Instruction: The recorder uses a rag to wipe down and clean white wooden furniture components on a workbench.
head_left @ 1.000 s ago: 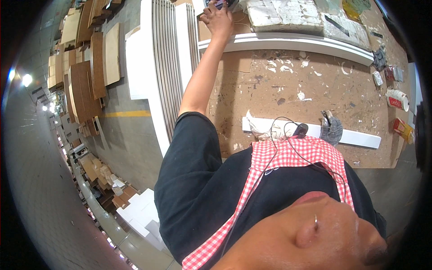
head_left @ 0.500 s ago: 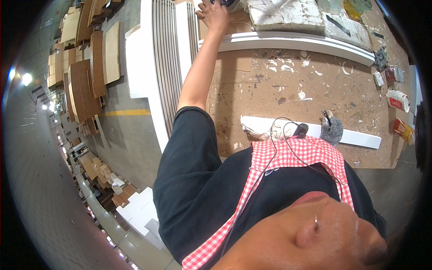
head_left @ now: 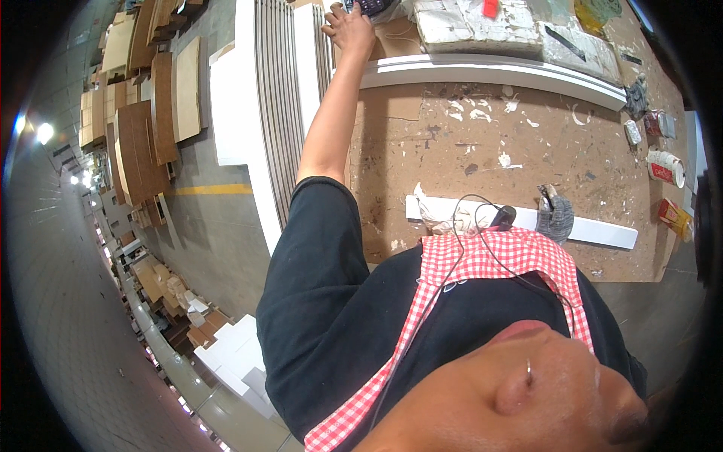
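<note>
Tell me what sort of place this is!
It looks like a workshop, maybe for furniture: there are stacks of brown boards, a row of white panels and a table dotted with white splotches.

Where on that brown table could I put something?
Free patch: the paint-flecked middle of the table, between the long white rail and the white strip. It's crowded beyond the rail, with the left hand and a white block, and along the right edge, with a tub and packet.
</note>
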The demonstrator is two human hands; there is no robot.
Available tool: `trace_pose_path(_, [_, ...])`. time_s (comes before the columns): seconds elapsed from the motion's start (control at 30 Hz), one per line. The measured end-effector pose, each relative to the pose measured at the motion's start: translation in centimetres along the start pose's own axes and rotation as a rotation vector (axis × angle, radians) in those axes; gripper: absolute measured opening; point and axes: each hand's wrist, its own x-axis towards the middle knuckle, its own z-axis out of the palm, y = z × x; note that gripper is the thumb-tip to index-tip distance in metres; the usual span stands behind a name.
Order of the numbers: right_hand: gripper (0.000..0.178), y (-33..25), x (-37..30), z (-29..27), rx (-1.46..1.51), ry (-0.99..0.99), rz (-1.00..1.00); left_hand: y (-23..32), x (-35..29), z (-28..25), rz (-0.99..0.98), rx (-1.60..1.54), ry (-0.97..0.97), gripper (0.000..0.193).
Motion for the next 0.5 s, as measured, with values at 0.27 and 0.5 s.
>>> trace_pose_path(0.27, [0.037,0.8,-0.8,-0.7,-0.047,-0.045,0.027,3.2,-2.1,-3.4,0.058,0.052,0.012,0.039])
trace_pose_path(0.5, [0.035,0.4,-0.7,-0.3,-0.044,-0.08,0.015,3.3,-3.4,-5.0,0.026,0.02,-0.062,0.039])
